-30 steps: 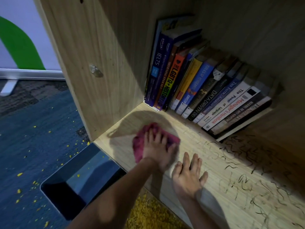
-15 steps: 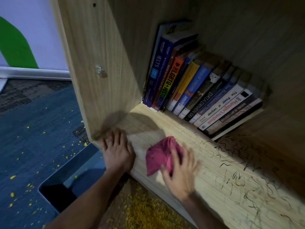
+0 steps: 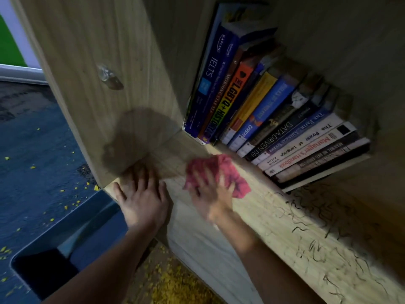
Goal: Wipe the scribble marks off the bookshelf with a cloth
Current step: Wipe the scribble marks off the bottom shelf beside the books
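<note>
In the last half second the right hand [image 3: 211, 195] has pushed the pink cloth [image 3: 221, 170] deeper onto the shelf board [image 3: 252, 213], closer to the leaning books [image 3: 274, 119]. The left hand [image 3: 142, 201] stays flat, fingers straight, at the board's front left corner. The right fingers lie spread, pressing the crumpled cloth, and are blurred. Black scribble marks [image 3: 324, 235] cover the board's right part, apart from the cloth. A blue bin [image 3: 65, 233] sits below the left corner.

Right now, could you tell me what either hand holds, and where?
The right hand presses flat on the pink cloth, on its near side; the left hand holds nothing.
</note>
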